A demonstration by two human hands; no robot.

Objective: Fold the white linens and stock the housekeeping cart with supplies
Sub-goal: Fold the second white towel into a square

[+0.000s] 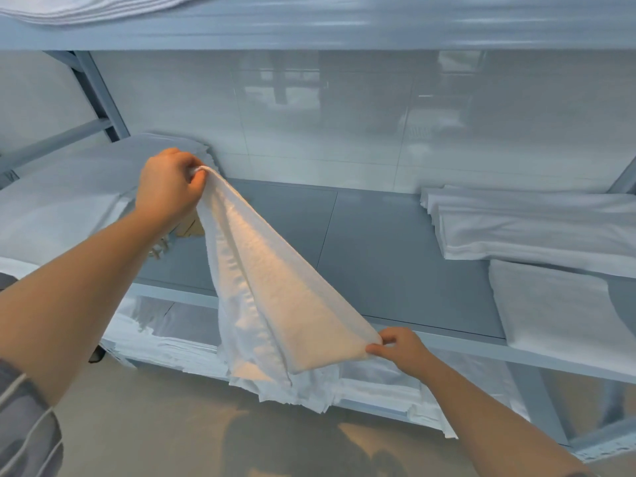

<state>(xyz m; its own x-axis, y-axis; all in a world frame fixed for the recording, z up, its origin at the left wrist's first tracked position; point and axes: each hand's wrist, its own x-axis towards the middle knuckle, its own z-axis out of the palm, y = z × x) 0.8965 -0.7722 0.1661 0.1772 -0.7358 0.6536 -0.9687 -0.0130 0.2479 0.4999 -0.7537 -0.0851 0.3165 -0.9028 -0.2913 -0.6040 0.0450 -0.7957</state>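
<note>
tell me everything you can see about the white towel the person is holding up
The white towel looks like soft terry cloth with a flatter hemmed border along one edge. It is held in the air in front of the grey shelf, stretched on a slant. The left hand grips its upper end, raised high; the right hand pinches its lower end near the shelf's front rail. It hangs doubled over, loose layers drooping below. Warm light tints its middle. Only the two hands plainly touch it.
</note>
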